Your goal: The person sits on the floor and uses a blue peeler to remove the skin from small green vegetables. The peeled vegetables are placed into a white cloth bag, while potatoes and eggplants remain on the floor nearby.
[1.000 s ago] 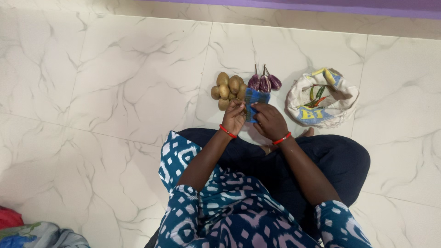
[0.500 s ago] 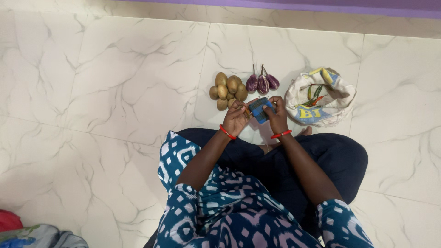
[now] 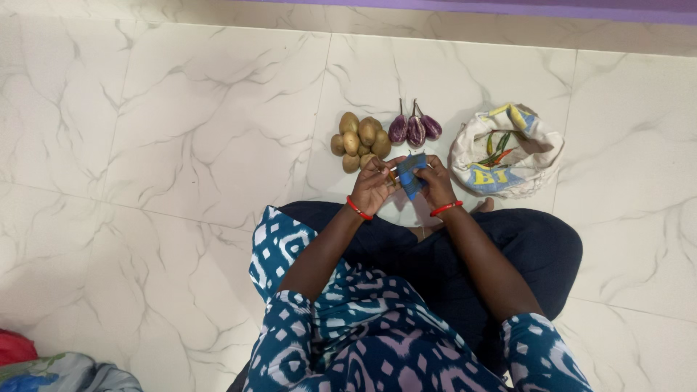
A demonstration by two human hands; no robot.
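I sit on a white marble floor. A small blue checked cloth point(image 3: 411, 171) is held between both hands just in front of my knees. My left hand point(image 3: 373, 185) pinches its left edge. My right hand point(image 3: 437, 183) grips its right side, fingers curled over it. Just beyond the hands lie a heap of several brown potatoes point(image 3: 359, 139) and three small purple eggplants point(image 3: 414, 129).
A white cloth bag point(image 3: 506, 152) with its mouth rolled open stands at the right and holds green and red chillies. My dark trousers and blue patterned top fill the lower middle. Bunched red and grey fabric point(image 3: 43, 364) lies at the bottom left corner.
The cloth went from spread flat under both hands to bunched and lifted between them. My right hand moved up and right along it.
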